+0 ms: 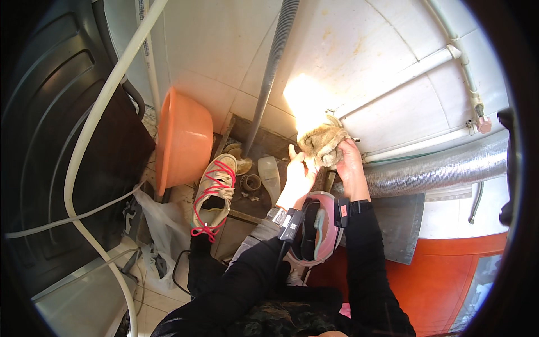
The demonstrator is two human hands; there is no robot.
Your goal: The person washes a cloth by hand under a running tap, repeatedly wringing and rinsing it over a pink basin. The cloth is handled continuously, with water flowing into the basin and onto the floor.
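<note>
Both hands meet at a bunched, brownish cloth [322,143] near the tiled wall. My left hand [300,175] touches its lower left side with fingers partly spread; whether it grips the cloth cannot be told. My right hand [350,162] holds the cloth's right edge between thumb and fingers. Beneath my forearms is a pink bucket [338,244] with a dark shoe insole or similar flat item and a pale blue-green piece inside. A light canvas shoe with red laces [217,185] lies left of my left hand. A white plastic bottle [269,175] lies in the recessed floor basin.
An orange basin [189,139] leans on its side at left. A grey corrugated hose [273,54] runs down into the recess [248,206]. A silver foil duct [438,168] and white pipes [400,84] line the right wall. A white hose [99,109] crosses the left, over a dark appliance panel [42,139].
</note>
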